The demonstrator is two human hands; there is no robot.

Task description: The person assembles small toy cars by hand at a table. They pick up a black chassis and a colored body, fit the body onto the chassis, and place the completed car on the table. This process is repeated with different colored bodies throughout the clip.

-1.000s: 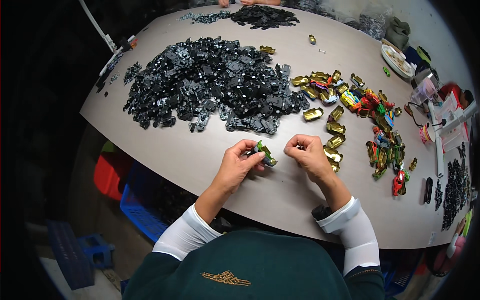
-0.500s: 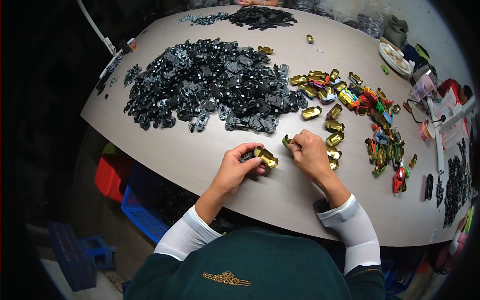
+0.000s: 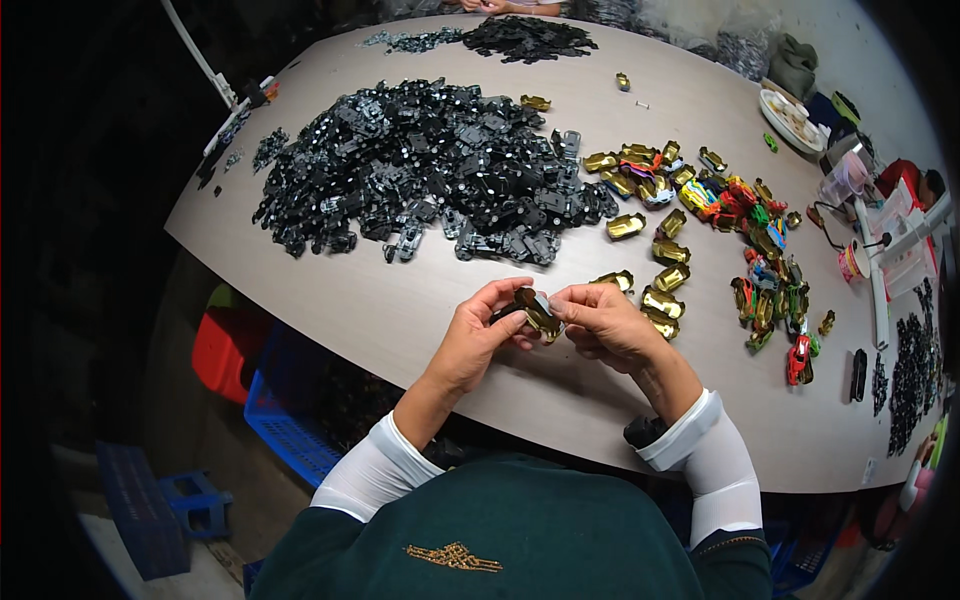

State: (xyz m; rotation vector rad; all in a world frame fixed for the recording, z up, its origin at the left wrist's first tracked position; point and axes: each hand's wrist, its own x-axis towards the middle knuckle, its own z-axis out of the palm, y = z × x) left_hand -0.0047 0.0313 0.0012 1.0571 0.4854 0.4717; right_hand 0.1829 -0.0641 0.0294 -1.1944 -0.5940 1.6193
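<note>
Both hands meet over the near part of the beige table (image 3: 400, 300). My left hand (image 3: 480, 335) and my right hand (image 3: 600, 322) pinch one small gold toy-car shell (image 3: 537, 312) between their fingertips; a dark piece sits against it, partly hidden by my fingers. Just right of my right hand lie several loose gold shells (image 3: 662, 300). A big heap of black plastic parts (image 3: 430, 170) lies beyond my hands.
Shiny coloured shells (image 3: 760, 240) trail down the right side. At the far edge lie a second black heap (image 3: 525, 35) and another person's hands (image 3: 500, 6). Cups and boxes (image 3: 880, 240) crowd the right rim. Red and blue crates (image 3: 270, 390) stand under the table.
My right hand reached out to the gold shells on the right and came back. Both hands now hold a gold shell where a greenish piece was held before.
</note>
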